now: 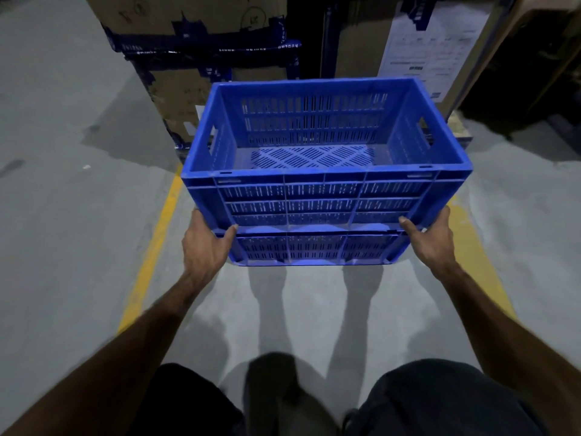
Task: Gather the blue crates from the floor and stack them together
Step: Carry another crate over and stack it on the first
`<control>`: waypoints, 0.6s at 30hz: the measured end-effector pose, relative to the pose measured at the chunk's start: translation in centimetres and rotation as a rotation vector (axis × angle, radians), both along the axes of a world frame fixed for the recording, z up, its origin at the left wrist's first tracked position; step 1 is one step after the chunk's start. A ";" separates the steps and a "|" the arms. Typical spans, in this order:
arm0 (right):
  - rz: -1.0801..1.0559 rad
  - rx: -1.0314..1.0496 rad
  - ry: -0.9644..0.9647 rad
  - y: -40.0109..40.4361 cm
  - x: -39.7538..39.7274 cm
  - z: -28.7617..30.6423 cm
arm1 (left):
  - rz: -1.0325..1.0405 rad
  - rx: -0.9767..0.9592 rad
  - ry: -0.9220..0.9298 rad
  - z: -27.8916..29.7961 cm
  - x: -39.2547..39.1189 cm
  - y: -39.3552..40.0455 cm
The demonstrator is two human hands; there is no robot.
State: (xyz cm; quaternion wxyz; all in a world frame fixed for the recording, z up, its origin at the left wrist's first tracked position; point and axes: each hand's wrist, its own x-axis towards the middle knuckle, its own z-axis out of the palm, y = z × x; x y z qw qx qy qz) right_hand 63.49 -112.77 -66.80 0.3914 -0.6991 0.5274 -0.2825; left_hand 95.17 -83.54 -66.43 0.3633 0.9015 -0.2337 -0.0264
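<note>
An empty blue slatted crate [320, 196] sits on top of a second blue crate [314, 248], of which only the near wall shows. The pair fills the middle of the head view, above the grey floor. My left hand [206, 243] grips the stack's near left corner at the seam between the two crates, thumb on the front. My right hand [430, 239] grips the near right corner in the same way. Whether the lower crate touches the floor is hidden from me.
Large cardboard boxes [185, 20] bound with blue tape stand stacked behind the crates. A box with a white printed label [430, 55] is at the back right. Yellow floor lines [151, 247] run on both sides of the crates. My legs show at the bottom.
</note>
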 end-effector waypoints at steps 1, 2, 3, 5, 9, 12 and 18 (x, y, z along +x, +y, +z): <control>-0.002 0.004 0.003 0.1 0.0 0.0 | 0.003 0.001 0.006 0.0 0.1 0.0; -0.004 0.005 0.006 0.1 0.0 0.0 | 0.002 0.000 0.014 0.1 0.0 -0.1; -0.011 0.005 0.008 0.1 0.0 -0.1 | -0.001 -0.002 0.021 0.1 0.0 -0.2; -0.027 0.017 0.014 0.2 0.0 -0.1 | -0.021 -0.014 0.033 0.1 0.0 -0.3; -0.051 0.033 0.014 0.5 0.2 -0.2 | -0.032 -0.043 0.079 0.0 0.2 -0.4; -0.077 0.024 0.041 0.8 0.4 -0.4 | -0.004 -0.047 0.076 -0.1 0.1 -0.5; -0.113 0.007 0.054 1.2 0.5 -0.6 | 0.016 -0.011 0.102 -0.6 0.2 -0.7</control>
